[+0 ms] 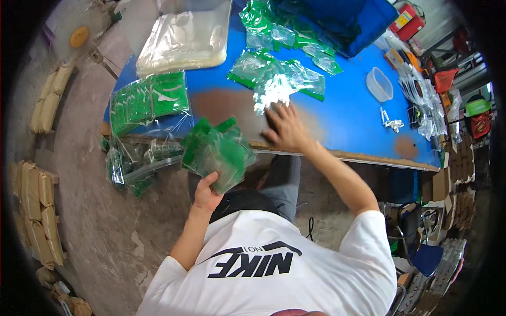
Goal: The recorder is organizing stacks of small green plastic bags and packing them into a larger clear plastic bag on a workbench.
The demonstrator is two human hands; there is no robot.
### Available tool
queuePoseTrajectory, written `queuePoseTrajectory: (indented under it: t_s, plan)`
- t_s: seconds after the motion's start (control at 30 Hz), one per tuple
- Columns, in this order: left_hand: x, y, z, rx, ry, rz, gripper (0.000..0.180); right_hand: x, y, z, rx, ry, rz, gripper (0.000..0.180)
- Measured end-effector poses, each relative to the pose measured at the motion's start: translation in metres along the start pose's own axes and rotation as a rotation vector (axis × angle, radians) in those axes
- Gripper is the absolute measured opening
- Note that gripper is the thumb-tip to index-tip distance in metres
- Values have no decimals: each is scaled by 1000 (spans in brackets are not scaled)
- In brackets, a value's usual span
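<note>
My left hand (207, 194) grips a fanned stack of green and clear plastic packets (219, 152) in front of the table edge, the thumb lying over them. My right hand (287, 128) rests over the worn brown patch near the front edge, thumb and fingers apart. Its fingertips reach a shiny clear packet (272, 90) that catches glare; whether they touch it I cannot tell. Beyond lie more green and clear packets (292, 34) in a loose heap. To the left, a large clear bag (150, 100) holds rows of green packets and hangs over the edge.
The blue table (342, 116) carries a stack of clear plastic bags (184, 39) at far left and a blue bin (363, 29) at the back. On the right stand a clear plastic tub (379, 84), small silvery pieces (391, 122) and a pile of clear packs (421, 97).
</note>
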State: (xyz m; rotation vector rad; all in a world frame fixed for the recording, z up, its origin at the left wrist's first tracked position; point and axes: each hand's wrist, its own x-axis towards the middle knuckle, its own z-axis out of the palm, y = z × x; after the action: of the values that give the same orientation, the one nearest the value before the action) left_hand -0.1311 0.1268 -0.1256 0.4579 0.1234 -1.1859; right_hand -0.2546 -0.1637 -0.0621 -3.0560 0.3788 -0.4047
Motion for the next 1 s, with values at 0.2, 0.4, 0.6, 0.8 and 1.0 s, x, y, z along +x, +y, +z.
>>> queuePoseTrajectory:
  t_s: [0.2, 0.4, 0.6, 0.8, 1.0]
  plan:
    - [10, -1, 6, 21, -3, 34, 57, 11, -37, -15, 670, -154, -30, 46]
    - [19, -3, -1, 22, -23, 21, 59, 19, 33, -1, 23, 70, 226, 68]
    - [14, 6, -31, -96, -164, -89, 61, -13, -28, -22, 127, 109, -21, 53]
    - [18, 6, -14, -31, -55, -3, 58, 25, -50, -9, 824, -236, -49, 31]
    - [23, 3, 3, 60, -6, 54, 50, 128, 34, 29, 164, 393, 67, 48]
